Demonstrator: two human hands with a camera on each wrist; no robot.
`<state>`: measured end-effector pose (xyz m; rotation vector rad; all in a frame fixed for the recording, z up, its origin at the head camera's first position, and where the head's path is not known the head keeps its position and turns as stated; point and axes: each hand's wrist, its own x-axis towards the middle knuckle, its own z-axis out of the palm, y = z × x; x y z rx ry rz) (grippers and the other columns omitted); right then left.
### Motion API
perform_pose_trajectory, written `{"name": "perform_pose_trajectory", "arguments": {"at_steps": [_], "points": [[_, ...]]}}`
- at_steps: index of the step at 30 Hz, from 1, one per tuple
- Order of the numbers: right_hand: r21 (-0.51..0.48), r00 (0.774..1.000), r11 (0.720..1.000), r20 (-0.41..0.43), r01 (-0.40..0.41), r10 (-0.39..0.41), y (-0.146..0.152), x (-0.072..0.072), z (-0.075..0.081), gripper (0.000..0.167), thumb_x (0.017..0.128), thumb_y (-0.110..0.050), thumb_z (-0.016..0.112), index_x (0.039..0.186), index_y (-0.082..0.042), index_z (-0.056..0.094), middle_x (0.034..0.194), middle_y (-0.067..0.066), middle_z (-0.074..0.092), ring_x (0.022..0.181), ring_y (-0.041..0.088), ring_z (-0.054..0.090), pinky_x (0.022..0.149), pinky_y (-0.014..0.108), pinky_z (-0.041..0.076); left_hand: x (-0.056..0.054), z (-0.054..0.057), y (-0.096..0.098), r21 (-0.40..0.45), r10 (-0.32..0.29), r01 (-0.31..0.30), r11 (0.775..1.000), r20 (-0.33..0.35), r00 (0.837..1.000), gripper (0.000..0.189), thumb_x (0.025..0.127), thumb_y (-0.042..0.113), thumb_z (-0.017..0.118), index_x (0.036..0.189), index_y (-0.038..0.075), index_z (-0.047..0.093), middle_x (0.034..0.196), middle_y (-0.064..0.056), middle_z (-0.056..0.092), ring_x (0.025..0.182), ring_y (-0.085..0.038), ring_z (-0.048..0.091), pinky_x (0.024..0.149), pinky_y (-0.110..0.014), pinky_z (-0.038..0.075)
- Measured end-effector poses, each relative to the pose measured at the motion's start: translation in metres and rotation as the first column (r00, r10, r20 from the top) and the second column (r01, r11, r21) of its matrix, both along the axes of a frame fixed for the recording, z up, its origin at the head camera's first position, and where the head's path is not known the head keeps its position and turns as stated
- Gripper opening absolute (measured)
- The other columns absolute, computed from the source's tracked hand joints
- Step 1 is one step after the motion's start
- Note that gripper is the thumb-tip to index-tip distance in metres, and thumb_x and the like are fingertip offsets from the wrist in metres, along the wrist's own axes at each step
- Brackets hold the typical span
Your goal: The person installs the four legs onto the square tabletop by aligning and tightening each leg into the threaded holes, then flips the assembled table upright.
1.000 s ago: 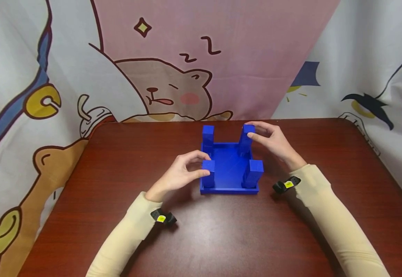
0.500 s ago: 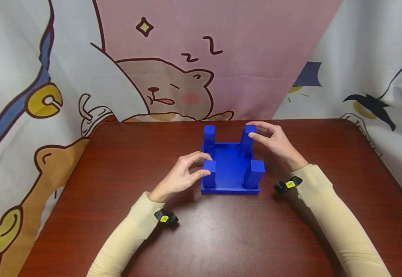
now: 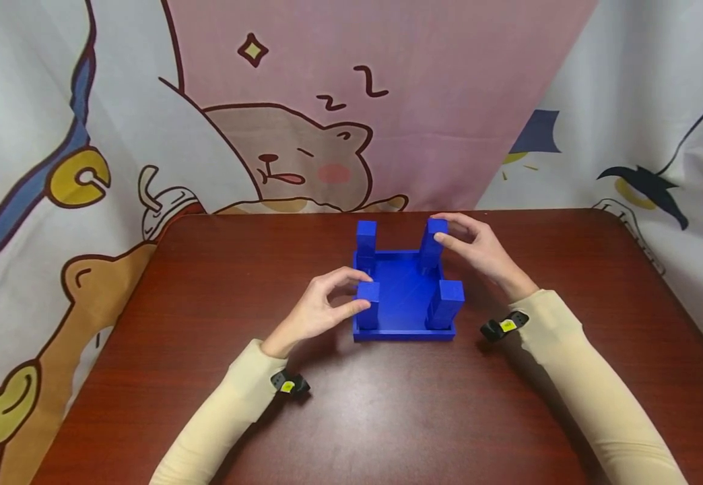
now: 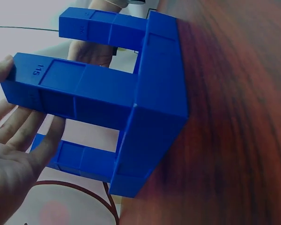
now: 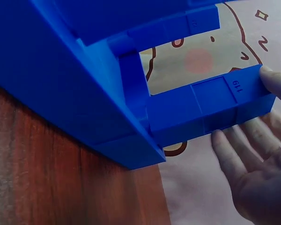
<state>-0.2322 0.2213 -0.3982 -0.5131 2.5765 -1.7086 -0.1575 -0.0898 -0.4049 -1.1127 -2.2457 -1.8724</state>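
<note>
A square blue tray (image 3: 403, 296), low-walled, sits on the table with an upright blue post at each corner. My left hand (image 3: 315, 306) pinches the top of the near left post (image 3: 368, 306) between thumb and fingers; raised digits mark that post in the left wrist view. At the far right corner, my right hand (image 3: 480, 248) holds the top of another post (image 3: 432, 249) the same way. In the right wrist view, that post (image 5: 210, 101) also bears raised digits. Neither hand touches the far left post (image 3: 366, 239) or the near right post (image 3: 446, 304).
The dark red-brown wooden table (image 3: 351, 417) extends around the tray. A printed curtain (image 3: 436, 101) with a sleeping bear hangs behind the table's far edge. Black wrist devices sit on the left cuff (image 3: 248, 367) and the right cuff (image 3: 542, 313).
</note>
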Motion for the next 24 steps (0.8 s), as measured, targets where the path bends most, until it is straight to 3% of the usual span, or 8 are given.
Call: {"name": "perform_pose_trajectory", "arguments": {"at_steps": [4, 8, 11, 16, 19, 24], "points": [[0.046, 1.0, 0.999, -0.017, 0.005, -0.004, 0.007, 0.003, -0.008, 0.05, 0.094, -0.019, 0.065, 0.14, -0.007, 0.049, 0.125, 0.019, 0.059, 0.115, 0.029, 0.056, 0.085, 0.022, 0.047, 0.003, -0.001, 0.0, -0.006, -0.013, 0.014, 1.0, 0.073, 0.997, 0.039, 0.079, -0.012, 0.072, 0.116, -0.005, 0.06, 0.114, -0.02, 0.063, 0.094, -0.027, 0.066, 0.082, -0.045, 0.053], [0.031, 1.0, 0.999, -0.009, -0.008, 0.008, 0.015, 0.008, -0.017, 0.051, 0.094, -0.016, 0.064, 0.14, -0.003, 0.046, 0.123, 0.021, 0.06, 0.11, 0.021, 0.058, 0.084, 0.018, 0.047, 0.003, -0.003, -0.001, 0.02, -0.007, 0.006, 1.0, 0.076, 0.997, 0.039, 0.079, -0.009, 0.074, 0.116, -0.001, 0.062, 0.114, -0.017, 0.064, 0.093, -0.028, 0.067, 0.079, -0.042, 0.054], [0.005, 0.999, 0.999, 0.012, -0.044, 0.044, 0.019, 0.011, -0.023, 0.048, 0.095, -0.013, 0.064, 0.137, 0.0, 0.047, 0.122, 0.023, 0.06, 0.106, 0.014, 0.06, 0.083, 0.019, 0.049, 0.004, -0.003, 0.0, 0.03, 0.016, -0.017, 0.999, 0.03, 0.999, 0.039, 0.078, -0.01, 0.074, 0.114, -0.003, 0.063, 0.111, -0.019, 0.065, 0.09, -0.031, 0.067, 0.079, -0.042, 0.055], [-0.018, 0.993, 0.993, 0.035, -0.115, 0.115, 0.025, 0.014, -0.033, 0.04, 0.094, -0.008, 0.062, 0.13, 0.005, 0.051, 0.118, 0.026, 0.061, 0.102, 0.017, 0.063, 0.08, 0.024, 0.052, 0.013, 0.016, 0.003, 0.002, 0.063, -0.063, 0.998, -0.086, 0.994, 0.035, 0.075, -0.014, 0.075, 0.108, -0.008, 0.063, 0.106, -0.023, 0.066, 0.088, -0.033, 0.066, 0.08, -0.046, 0.053], [-0.031, 0.986, 0.985, 0.013, -0.168, 0.169, 0.029, 0.016, -0.037, 0.034, 0.094, -0.002, 0.061, 0.126, 0.008, 0.054, 0.116, 0.027, 0.062, 0.103, 0.019, 0.064, 0.082, 0.024, 0.051, 0.016, 0.025, 0.006, 0.004, 0.082, -0.083, 0.997, -0.1, 0.992, 0.034, 0.075, -0.013, 0.075, 0.107, -0.009, 0.063, 0.102, -0.023, 0.066, 0.087, -0.031, 0.066, 0.078, -0.048, 0.054], [-0.047, 0.975, 0.974, 0.014, -0.222, 0.223, 0.034, 0.022, -0.041, 0.029, 0.093, 0.001, 0.06, 0.122, 0.006, 0.059, 0.116, 0.018, 0.064, 0.106, 0.016, 0.061, 0.087, 0.024, 0.047, 0.005, 0.025, 0.007, 0.076, 0.126, -0.126, 0.989, -0.005, 0.992, 0.036, 0.078, -0.012, 0.073, 0.112, -0.007, 0.063, 0.101, -0.019, 0.068, 0.089, -0.025, 0.065, 0.079, -0.041, 0.054]]}}
